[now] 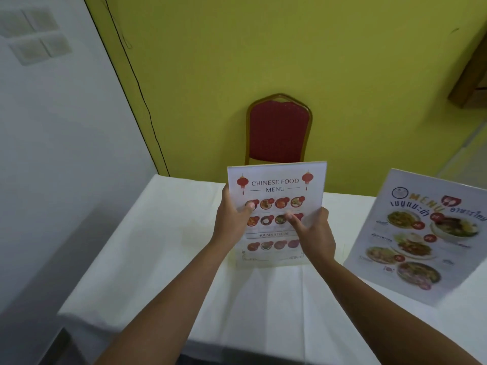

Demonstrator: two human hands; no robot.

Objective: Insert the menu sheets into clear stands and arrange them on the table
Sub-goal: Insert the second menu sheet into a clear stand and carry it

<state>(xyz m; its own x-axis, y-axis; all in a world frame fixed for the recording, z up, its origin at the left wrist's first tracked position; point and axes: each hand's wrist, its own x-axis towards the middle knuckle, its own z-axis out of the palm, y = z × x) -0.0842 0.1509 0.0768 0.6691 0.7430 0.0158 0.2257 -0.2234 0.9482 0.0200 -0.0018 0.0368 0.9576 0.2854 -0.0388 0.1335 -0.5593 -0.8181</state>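
Two bare forearms, no sleeves, left hand, right hand, short fingernails

Red gold-framed chair against yellow wall; thin black cable

White paper Chinese food menu sheet: red lanterns, red-orange dish circles; white Thai menu sheet: orange and blue lettering; white-clothed bench; red gold-framed padded chair; yellow-green wall.
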